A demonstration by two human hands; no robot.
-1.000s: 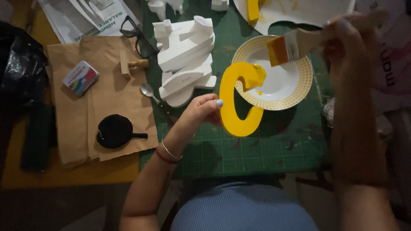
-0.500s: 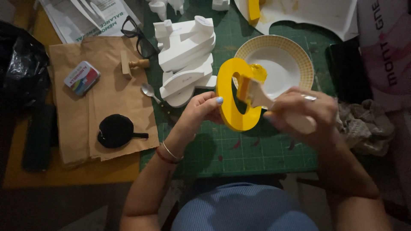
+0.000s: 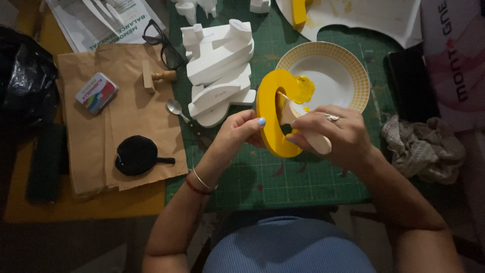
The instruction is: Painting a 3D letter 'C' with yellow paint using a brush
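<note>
Left hand (image 3: 241, 132) grips the yellow letter (image 3: 273, 119) by its left edge, fingers curled around it and thumb on top, holding it upright over the green cutting mat (image 3: 283, 182). Right hand (image 3: 331, 134) is closed around the pale wooden handle of a paintbrush (image 3: 303, 131), whose tip reaches inside the curve of the letter. Just behind the letter sits a white plate (image 3: 348, 76) with a yellow checked rim; a blob of yellow paint (image 3: 303, 90) lies at its left side, close to the top of the letter. Left of the hands a stack of white cut-out letters (image 3: 220, 71) stands on the mat, with a metal spoon (image 3: 178, 108) at its foot. Further left, brown paper (image 3: 131, 111) carries a small wooden stamp (image 3: 156, 78), a small colourful box (image 3: 97, 92) and a black round lid (image 3: 137, 155). Dark-framed glasses (image 3: 161, 43) lie at the paper's upper edge, partly over printed sheets (image 3: 96, 20). To the right of the plate is a crumpled grey rag (image 3: 424, 146), well apart from the letter, and a black bag (image 3: 22, 76) fills the far left
</note>
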